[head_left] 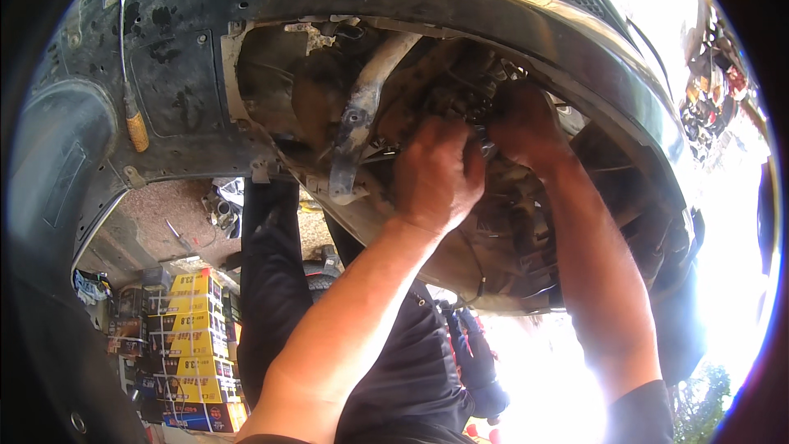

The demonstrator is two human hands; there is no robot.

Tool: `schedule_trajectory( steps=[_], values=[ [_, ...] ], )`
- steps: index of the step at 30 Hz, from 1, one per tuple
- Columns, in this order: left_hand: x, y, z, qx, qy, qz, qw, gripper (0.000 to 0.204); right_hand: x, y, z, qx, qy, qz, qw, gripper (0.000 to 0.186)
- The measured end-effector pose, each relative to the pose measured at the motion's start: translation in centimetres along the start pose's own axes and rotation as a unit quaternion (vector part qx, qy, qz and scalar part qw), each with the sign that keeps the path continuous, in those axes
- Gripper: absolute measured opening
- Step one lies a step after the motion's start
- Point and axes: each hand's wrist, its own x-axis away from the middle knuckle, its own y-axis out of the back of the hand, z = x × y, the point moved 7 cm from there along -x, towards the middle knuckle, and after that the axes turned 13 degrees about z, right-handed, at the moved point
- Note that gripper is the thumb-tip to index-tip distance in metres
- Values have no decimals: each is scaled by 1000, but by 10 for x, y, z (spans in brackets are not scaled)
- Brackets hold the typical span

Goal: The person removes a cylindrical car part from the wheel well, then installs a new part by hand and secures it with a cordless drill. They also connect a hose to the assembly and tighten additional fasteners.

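Both hands reach up into the opening in the underside of a car, among dark, dirty engine parts (460,99). My left hand (440,173) is closed, with its fingers curled inward and their tips hidden. Close beside it, my right hand (526,128) is also closed, and shadow covers its fingers. A small shiny metal piece (483,138) shows between the two hands. Whether either hand grips it cannot be made out. Left of my hands, a bent, rusty metal bracket (360,115) crosses the opening.
A screwdriver (133,119) with an orange-yellow handle lies along the dark underbody panel (181,74) at left. The bumper (608,58) curves round the right side. Stacked yellow boxes (193,333) stand at lower left. A person's black-trousered leg (271,255) is below the panel.
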Motion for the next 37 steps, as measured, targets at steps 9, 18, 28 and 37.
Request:
schedule_trajectory(
  steps=[9, 18, 28, 37],
  values=[
    [-59, -9, 6, -173, 35, 250, 952, 28, -12, 1, 14, 58, 99, -6, 993, 22],
    [-65, -7, -2, -230, 50, 255, 938, 16, 18, 1, -3, -74, 39, -68, 994, 27],
    [-68, -11, -2, -285, 3, 223, 932, 17, 5, 2, 1, -4, 28, -12, 1000, 30],
    [-69, -19, 9, -264, -3, 215, 940, 29, -4, -1, 4, 55, 18, -53, 997, 33]
  ],
)
